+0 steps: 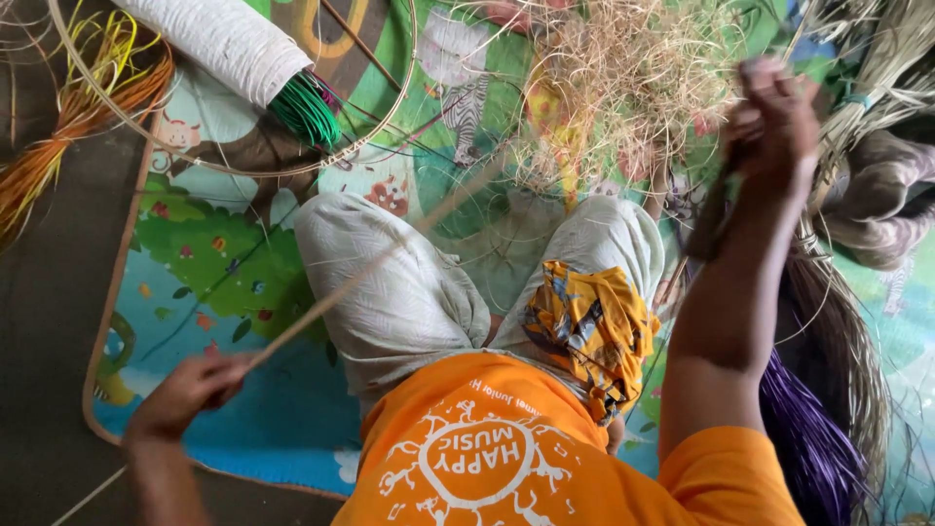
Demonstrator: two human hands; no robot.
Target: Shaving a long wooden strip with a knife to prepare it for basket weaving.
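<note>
Head view, looking down at a seated person in an orange shirt (pixel 545 458), legs crossed on a colourful play mat (pixel 224 253). Left hand (pixel 190 390) low at the left, fingers closed around one end of a long pale reed strip (pixel 370 268). Strip runs diagonally up and right across the knee toward the raised right hand (pixel 771 122); its far end is motion-blurred. Right hand closed tight on a dark strand or tool, can't tell which. Loose heap of dry straw (pixel 623 88) just beyond the knees. Patterned yellow cloth (pixel 584 326) in the lap. Purple fibre bundle (pixel 808 448) by the right arm. Orange fibre bundle (pixel 68 127) far left, green strands (pixel 304 109) poking from a white roll (pixel 219 39), thin hoop (pixel 390 107) around them.
</note>
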